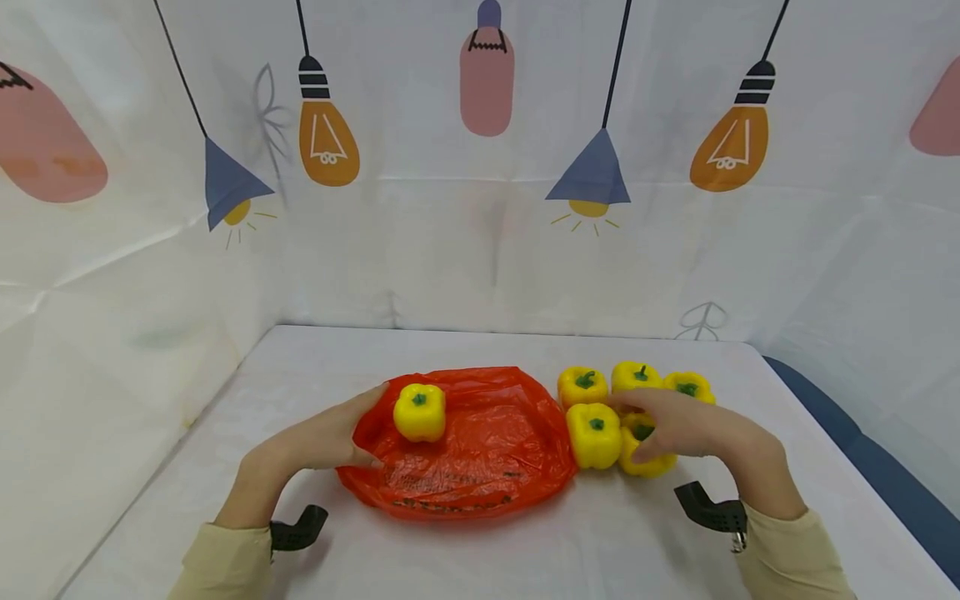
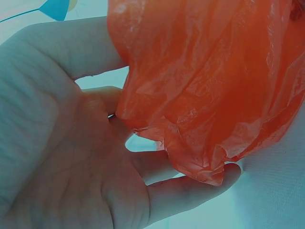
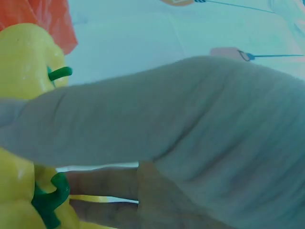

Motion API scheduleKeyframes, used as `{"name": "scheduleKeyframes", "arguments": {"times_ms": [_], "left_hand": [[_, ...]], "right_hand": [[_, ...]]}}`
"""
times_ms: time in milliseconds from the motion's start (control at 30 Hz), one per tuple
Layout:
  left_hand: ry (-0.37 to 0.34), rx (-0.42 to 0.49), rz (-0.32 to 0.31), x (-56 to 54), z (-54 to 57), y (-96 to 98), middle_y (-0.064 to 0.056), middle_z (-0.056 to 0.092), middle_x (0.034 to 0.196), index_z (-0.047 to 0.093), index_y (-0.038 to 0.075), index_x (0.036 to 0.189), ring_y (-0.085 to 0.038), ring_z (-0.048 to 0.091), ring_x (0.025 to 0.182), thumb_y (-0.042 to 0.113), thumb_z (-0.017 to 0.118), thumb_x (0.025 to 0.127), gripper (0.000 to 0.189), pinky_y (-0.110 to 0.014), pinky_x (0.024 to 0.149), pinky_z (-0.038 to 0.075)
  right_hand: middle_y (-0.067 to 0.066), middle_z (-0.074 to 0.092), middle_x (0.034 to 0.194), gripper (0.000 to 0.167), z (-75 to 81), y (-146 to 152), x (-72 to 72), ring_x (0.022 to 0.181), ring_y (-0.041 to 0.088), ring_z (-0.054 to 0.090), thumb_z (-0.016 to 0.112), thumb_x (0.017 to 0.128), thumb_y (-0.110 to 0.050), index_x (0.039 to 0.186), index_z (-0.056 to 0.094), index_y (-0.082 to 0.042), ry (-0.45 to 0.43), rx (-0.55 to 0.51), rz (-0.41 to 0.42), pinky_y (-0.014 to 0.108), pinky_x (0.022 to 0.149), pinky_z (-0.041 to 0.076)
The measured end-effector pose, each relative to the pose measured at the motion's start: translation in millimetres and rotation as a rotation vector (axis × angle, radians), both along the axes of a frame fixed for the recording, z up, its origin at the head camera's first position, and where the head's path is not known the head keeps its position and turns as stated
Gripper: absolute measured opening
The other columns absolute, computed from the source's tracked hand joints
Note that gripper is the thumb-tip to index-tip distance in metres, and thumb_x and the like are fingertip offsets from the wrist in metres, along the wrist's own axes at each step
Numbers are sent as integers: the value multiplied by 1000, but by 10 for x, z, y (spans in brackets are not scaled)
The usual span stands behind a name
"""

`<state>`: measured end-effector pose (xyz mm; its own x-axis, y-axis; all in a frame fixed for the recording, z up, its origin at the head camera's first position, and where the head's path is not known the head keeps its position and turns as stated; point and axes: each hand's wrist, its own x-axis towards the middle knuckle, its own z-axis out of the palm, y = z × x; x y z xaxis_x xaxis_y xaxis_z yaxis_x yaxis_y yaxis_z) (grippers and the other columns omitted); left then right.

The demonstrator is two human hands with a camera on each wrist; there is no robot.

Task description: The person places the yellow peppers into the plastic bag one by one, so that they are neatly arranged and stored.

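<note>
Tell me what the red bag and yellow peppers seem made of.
The red bag looks like thin, glossy plastic film: it crinkles and catches highlights. The yellow peppers have smooth, shiny surfaces and green stems; real vegetable or moulded plastic, the look leaves open.

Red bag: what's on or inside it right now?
One yellow pepper sits at the left of the red bag; whether inside or on top, I can't tell. Anything beneath the bag is covered.

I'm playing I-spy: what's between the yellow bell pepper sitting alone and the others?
Just a stretch of the red plastic bag, shown in the head view.
</note>
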<state>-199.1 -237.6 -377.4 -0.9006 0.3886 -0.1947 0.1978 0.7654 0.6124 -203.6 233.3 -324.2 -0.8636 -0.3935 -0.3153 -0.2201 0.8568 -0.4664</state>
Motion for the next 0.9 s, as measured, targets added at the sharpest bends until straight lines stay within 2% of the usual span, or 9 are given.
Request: {"name": "scheduleKeyframes", "arguments": {"times_ms": [133,333,533,733,900], "left_hand": [[1,0,0,9,3,-4,-11,24,165,16,12,160,-39,28,149,23,81,81,103,-60,115,35],[-2,9,-6,13,8,-6,-10,24,165,16,13,160,-39,28,149,23,81,81,103,-60,114,36],[8,12,-22,6,12,-5,-11,24,165,16,12,160,-39,28,149,23,81,80,103,-61,115,34],[22,11,-27,9,-6,-6,-12,25,165,17,10,160,-38,29,149,25,82,80,104,-60,116,34],[21,13,-23,18,6,0,-13,26,164,17,10,160,-38,32,147,24,83,79,105,-60,113,38]], "right_hand": [[16,51,146,78,-44,33,-14,128,38,47,85,72,-12,142,52,-11,-22,25,-13,66,104,41],[12,55,143,80,-113,68,-42,123,32,50,86,68,-12,141,54,-16,-29,91,-42,66,104,40],[9,59,137,76,-128,110,-52,115,29,53,85,67,-14,137,56,-16,-8,116,-33,64,103,42],[9,62,132,76,-57,168,-18,106,26,53,83,68,-18,138,55,-15,20,122,-35,59,95,48],[17,58,135,78,61,222,38,106,30,53,81,69,-22,140,52,-12,47,108,-59,56,89,52]]}}
